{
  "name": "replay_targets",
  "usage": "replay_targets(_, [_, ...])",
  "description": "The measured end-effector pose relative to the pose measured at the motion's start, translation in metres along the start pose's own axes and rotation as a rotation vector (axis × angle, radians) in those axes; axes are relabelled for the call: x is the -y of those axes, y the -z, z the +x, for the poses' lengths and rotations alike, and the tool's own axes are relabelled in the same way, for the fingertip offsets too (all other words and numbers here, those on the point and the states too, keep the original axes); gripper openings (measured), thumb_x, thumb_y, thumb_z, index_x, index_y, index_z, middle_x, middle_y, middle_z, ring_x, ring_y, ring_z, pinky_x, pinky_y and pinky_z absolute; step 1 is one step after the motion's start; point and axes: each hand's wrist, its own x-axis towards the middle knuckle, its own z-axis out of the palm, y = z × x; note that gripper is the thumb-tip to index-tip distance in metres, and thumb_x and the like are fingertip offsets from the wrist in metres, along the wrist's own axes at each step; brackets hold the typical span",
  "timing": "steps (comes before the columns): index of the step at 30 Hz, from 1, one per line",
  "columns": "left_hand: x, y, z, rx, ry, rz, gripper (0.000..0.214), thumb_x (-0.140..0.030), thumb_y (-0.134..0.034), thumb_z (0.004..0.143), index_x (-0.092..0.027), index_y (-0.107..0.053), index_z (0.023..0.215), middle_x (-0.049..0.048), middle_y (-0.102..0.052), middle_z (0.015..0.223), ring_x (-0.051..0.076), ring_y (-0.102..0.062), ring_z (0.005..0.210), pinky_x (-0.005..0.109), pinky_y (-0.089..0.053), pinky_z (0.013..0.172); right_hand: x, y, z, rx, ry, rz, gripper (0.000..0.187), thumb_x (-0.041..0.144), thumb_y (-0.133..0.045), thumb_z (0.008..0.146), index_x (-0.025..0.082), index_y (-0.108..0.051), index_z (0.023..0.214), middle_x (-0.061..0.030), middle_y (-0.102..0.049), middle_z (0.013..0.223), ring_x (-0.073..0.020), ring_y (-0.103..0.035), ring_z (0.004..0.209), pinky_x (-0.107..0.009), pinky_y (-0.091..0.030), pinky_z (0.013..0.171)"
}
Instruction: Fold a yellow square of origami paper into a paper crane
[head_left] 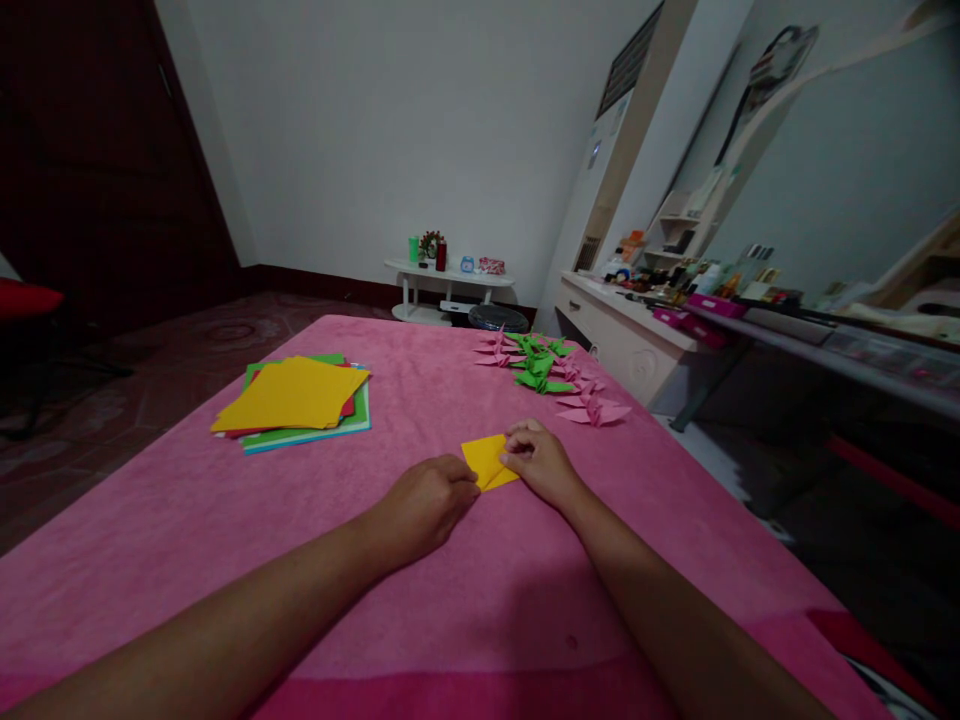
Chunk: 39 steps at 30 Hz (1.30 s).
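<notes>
A small folded square of yellow origami paper [484, 458] lies on the pink cloth in front of me, with a crease or flap edge running across it. My left hand [435, 500] is closed at its lower left corner, fingertips on the paper's edge. At the right side, my right hand [541, 460] pinches the paper's edge or flap between thumb and fingers. Beyond the right hand sit several folded paper cranes: pink ones [594, 410] and green ones [538, 372]. Off to the left is a loose stack of coloured paper sheets [296, 393], yellow on top.
The pink cloth [405, 620] covers the surface under my arms. A dressing table [630, 315] crowded with bottles and boxes stands at the right. Against the back wall is a low white shelf [450, 272] with small items. A dark door [90, 150] is at the left.
</notes>
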Motion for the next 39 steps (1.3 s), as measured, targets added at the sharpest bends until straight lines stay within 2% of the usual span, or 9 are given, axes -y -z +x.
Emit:
replay_targets(6, [0.0, 0.001, 0.0, 0.005, 0.002, 0.004, 0.027, -0.017, -0.041, 0.088, -0.016, -0.067, 0.092, 0.0093, -0.065, 0.096, 0.018, -0.059, 0.09, 0.028, -0.047, 0.08, -0.003, -0.001, 0.003, 0.002, -0.013, -0.133, 0.006, 0.014, -0.065, 0.061, 0.017, -0.061, 0.059, -0.0008, -0.059, 0.074, -0.014, -0.054, 0.07, -0.025, -0.043, 0.064])
replay_targets(9, [0.0, 0.0, 0.0, 0.01, 0.01, 0.007, 0.028, -0.018, -0.04, 0.089, -0.016, -0.067, 0.094, 0.0092, -0.065, 0.097, 0.018, -0.059, 0.091, 0.029, -0.047, 0.081, -0.003, -0.001, 0.005, 0.003, -0.044, -0.101, 0.006, 0.015, -0.066, 0.06, 0.016, -0.061, 0.057, -0.0005, -0.06, 0.069, -0.013, -0.054, 0.066, -0.023, -0.041, 0.06])
replay_targets(16, [-0.001, 0.002, 0.001, 0.012, 0.012, -0.004, 0.028, -0.018, -0.04, 0.089, -0.017, -0.067, 0.094, 0.0096, -0.065, 0.095, 0.018, -0.058, 0.092, 0.029, -0.047, 0.081, -0.005, -0.003, 0.005, -0.02, -0.247, -0.013, 0.006, 0.019, -0.068, 0.057, 0.015, -0.064, 0.057, 0.0014, -0.058, 0.054, -0.0099, -0.05, 0.05, -0.019, -0.036, 0.046])
replay_targets(25, [0.001, -0.001, 0.0, -0.016, 0.065, -0.086, 0.026, -0.019, -0.043, 0.087, -0.018, -0.067, 0.096, 0.0084, -0.064, 0.099, 0.018, -0.058, 0.094, 0.03, -0.047, 0.082, -0.004, -0.004, 0.001, -0.054, -0.264, 0.071, 0.008, 0.021, -0.068, 0.057, 0.016, -0.063, 0.056, 0.0013, -0.06, 0.056, -0.0103, -0.05, 0.05, -0.02, -0.037, 0.047])
replay_targets(29, [0.003, 0.002, 0.002, -0.132, 0.171, -0.278, 0.019, -0.019, -0.049, 0.084, -0.019, -0.067, 0.091, 0.0063, -0.062, 0.097, 0.016, -0.057, 0.09, 0.028, -0.046, 0.08, 0.001, -0.003, -0.002, -0.073, -0.242, 0.237, 0.011, 0.023, -0.069, 0.057, 0.015, -0.061, 0.057, 0.0016, -0.059, 0.056, -0.0107, -0.049, 0.051, -0.021, -0.038, 0.05])
replay_targets(32, [0.009, 0.003, 0.004, -0.362, 0.392, -0.429, 0.017, -0.018, -0.054, 0.08, -0.016, -0.063, 0.095, 0.0069, -0.06, 0.097, 0.016, -0.058, 0.089, 0.03, -0.047, 0.08, 0.011, -0.002, -0.001, -0.09, -0.211, 0.33, 0.013, 0.023, -0.07, 0.057, 0.015, -0.06, 0.057, 0.0012, -0.058, 0.057, -0.0109, -0.049, 0.052, -0.022, -0.037, 0.05])
replay_targets(34, [0.014, 0.002, 0.006, -0.506, 0.562, -0.603, 0.034, -0.022, -0.06, 0.075, -0.015, -0.055, 0.108, 0.009, -0.06, 0.102, 0.017, -0.059, 0.089, 0.032, -0.048, 0.078, 0.021, -0.002, 0.002, -0.088, -0.183, 0.365, 0.013, 0.024, -0.071, 0.058, 0.015, -0.061, 0.058, 0.0009, -0.058, 0.058, -0.0113, -0.05, 0.054, -0.022, -0.038, 0.051])
replay_targets(36, [0.019, 0.002, 0.007, -0.507, 0.645, -0.879, 0.049, -0.029, -0.067, 0.071, -0.014, -0.052, 0.114, 0.0104, -0.061, 0.105, 0.018, -0.061, 0.087, 0.031, -0.05, 0.074, 0.032, -0.003, 0.007, -0.074, -0.138, 0.37, 0.013, 0.024, -0.07, 0.06, 0.016, -0.06, 0.058, 0.0011, -0.057, 0.057, -0.0114, -0.05, 0.053, -0.022, -0.039, 0.051])
replay_targets(39, [0.023, 0.004, 0.007, -0.365, 0.661, -1.227, 0.04, -0.041, -0.067, 0.07, -0.009, -0.063, 0.094, 0.0083, -0.066, 0.084, 0.014, -0.062, 0.068, 0.024, -0.048, 0.062, 0.051, -0.006, 0.015, -0.025, -0.06, 0.347, 0.012, 0.023, -0.07, 0.062, 0.016, -0.06, 0.058, 0.001, -0.056, 0.059, -0.0112, -0.049, 0.054, -0.022, -0.039, 0.051])
